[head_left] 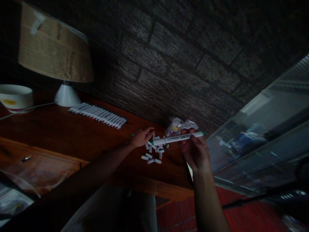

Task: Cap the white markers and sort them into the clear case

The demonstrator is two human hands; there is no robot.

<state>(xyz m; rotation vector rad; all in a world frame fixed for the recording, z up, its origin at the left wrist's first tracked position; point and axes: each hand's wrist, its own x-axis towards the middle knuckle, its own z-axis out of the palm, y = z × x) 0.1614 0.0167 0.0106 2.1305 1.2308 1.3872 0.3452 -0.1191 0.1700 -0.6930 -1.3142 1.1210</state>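
Marker [173,139] with green ends, pinched between thumb and fingers of the right hand [196,151]; held up above the right end of the wooden desk [103,141], nearly level in the head view, dark print along the white barrel; pretty snug grip, closed right around it. Left hand [142,137] low over the desk, fingers stretched out and loosely apart, so fairly wide; can't tell if anything's under the palm, just a bit of green poking out beside it. Right by those fingers, a loose scatter of short white pieces [157,150] with coloured ends, some yellow, some red; behind them, crinkly clear packaging [177,125] near the dark brick wall [173,48]. Farther left, a neat slanted row of white markers [98,114]; then a lamp [56,48] with a newspaper-print shade, plus a white tub [16,96] and a thin pale cable [43,105].
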